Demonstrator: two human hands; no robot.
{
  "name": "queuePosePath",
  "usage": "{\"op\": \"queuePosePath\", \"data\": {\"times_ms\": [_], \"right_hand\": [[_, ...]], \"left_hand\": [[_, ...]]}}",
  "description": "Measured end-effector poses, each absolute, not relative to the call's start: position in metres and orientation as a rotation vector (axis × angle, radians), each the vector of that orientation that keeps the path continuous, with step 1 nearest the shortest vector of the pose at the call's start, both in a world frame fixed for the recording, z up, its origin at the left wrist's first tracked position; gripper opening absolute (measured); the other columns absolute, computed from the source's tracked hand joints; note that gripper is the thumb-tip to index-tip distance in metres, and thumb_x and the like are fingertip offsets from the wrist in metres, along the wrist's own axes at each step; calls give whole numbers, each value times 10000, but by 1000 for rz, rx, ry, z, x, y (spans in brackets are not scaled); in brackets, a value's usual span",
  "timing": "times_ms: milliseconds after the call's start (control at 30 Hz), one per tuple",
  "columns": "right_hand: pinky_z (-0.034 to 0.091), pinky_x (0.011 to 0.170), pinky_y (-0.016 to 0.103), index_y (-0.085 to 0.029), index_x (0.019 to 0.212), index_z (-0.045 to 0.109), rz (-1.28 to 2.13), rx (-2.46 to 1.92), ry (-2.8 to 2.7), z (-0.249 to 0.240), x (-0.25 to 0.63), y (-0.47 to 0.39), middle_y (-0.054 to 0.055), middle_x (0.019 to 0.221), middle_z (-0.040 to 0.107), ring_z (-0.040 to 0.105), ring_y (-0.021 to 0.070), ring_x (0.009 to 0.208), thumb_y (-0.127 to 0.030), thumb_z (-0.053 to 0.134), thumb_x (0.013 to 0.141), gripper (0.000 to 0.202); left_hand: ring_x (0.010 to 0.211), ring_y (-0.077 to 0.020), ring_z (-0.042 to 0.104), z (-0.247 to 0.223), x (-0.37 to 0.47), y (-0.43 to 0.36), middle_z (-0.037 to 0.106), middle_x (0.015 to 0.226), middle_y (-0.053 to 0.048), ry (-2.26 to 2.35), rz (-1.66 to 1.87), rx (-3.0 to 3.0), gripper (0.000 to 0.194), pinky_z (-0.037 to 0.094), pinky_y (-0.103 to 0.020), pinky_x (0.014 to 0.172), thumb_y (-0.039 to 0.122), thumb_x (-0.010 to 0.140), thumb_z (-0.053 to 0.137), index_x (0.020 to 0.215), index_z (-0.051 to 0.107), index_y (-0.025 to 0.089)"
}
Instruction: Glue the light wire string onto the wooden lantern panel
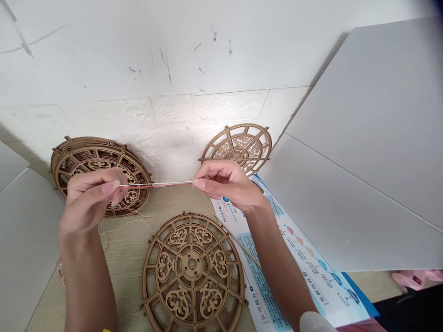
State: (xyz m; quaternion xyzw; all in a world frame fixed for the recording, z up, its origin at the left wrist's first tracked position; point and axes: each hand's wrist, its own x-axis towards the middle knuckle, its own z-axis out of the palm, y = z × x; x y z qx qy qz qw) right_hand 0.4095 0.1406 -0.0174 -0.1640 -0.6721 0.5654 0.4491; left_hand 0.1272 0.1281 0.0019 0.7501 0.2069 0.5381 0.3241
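In the head view, the left hand and the right hand are up over the desk, a little way apart. The fingers of both hands are pinched closed on some thin white and red threads. The threads go almost straight across from one hand to the other, in the air above the desk. More loose thread curls down below the left hand, and a bit of red thread lies over the edge of the big wooden wheel at the front. That wheel has curly shapes cut into it and sits below and between the hands. Behind the left hand, a pile of wooden wheels leans by the white wall. Behind the right hand, another wooden wheel leans on the wall too. Under the right arm is a paper sheet with blue and red print, and a thin stick lies partly on it, next to the front wheel. A big grey board stands on the right side.
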Motion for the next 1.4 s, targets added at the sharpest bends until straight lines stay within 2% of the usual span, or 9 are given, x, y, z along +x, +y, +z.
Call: {"op": "queuePosePath", "data": {"times_ms": [267, 433, 567, 633, 700, 800, 900, 1133, 1400], "right_hand": [[259, 394, 161, -112, 774, 640, 1377, -380, -1680, -12, 417, 135, -48, 551, 484, 380, 24, 449, -272, 773, 831, 216], [282, 405, 158, -110, 774, 642, 1353, -399, -1650, -12, 425, 138, -54, 526, 466, 376, 25, 443, -284, 762, 850, 225], [295, 404, 167, -113, 783, 646, 1423, -406, -1632, -15, 427, 144, -61, 509, 443, 377, 31, 434, -306, 760, 858, 236], [305, 406, 171, -116, 787, 648, 1451, -405, -1622, -17, 427, 146, -64, 499, 438, 373, 31, 428, -311, 769, 852, 238], [314, 408, 171, -117, 787, 650, 1460, -398, -1615, -18, 428, 147, -65, 496, 442, 370, 29, 423, -306, 772, 851, 234], [316, 404, 170, -113, 796, 657, 1445, -383, -1610, -18, 430, 148, -62, 502, 458, 374, 27, 415, -289, 766, 859, 216], [303, 399, 170, -112, 801, 661, 1424, -388, -1608, -18, 433, 147, -55, 515, 476, 380, 27, 421, -278, 759, 866, 203], [265, 395, 181, -114, 787, 662, 1387, -425, -1624, -15, 438, 145, -50, 515, 472, 371, 31, 420, -270, 762, 858, 198], [276, 408, 180, -118, 791, 648, 1326, -442, -1691, -11, 442, 142, -52, 519, 461, 384, 34, 433, -281, 742, 877, 207]], "left_hand": [[499, -66, 483, -1, 126, 129, 469, 510, -17, 521, 1353, 2012, 263, 393, -178, 467, 214, 882, 597, 634, 600, 126], [631, -41, 499, -1, 127, 131, 514, 636, -31, 782, 1322, 2051, 270, 418, -149, 556, 235, 875, 640, 638, 596, 115], [822, -75, 591, 1, 137, 132, 588, 825, -68, 633, 1345, 1896, 438, 468, -135, 544, 292, 850, 676, 530, 463, 82], [803, -87, 631, 2, 141, 132, 651, 888, -70, 551, 1301, 1802, 473, 471, -140, 494, 310, 862, 661, 540, 405, 76], [729, -88, 637, 1, 142, 132, 681, 865, -74, 533, 1285, 1757, 469, 486, -151, 487, 302, 862, 662, 548, 398, 74], [673, -84, 618, -1, 141, 132, 655, 765, -78, 608, 1276, 1749, 424, 505, -161, 512, 299, 854, 675, 551, 483, 74], [661, -86, 609, -2, 140, 133, 630, 753, -69, 717, 1251, 1748, 374, 519, -181, 525, 333, 848, 687, 598, 554, 87], [852, -92, 623, -3, 141, 133, 595, 813, -56, 719, 1271, 1921, 389, 540, -189, 656, 313, 879, 652, 587, 512, 96], [908, -65, 625, -7, 141, 138, 554, 787, -25, 674, 1306, 2062, 384, 538, -192, 831, 279, 903, 637, 599, 494, 94]]}}
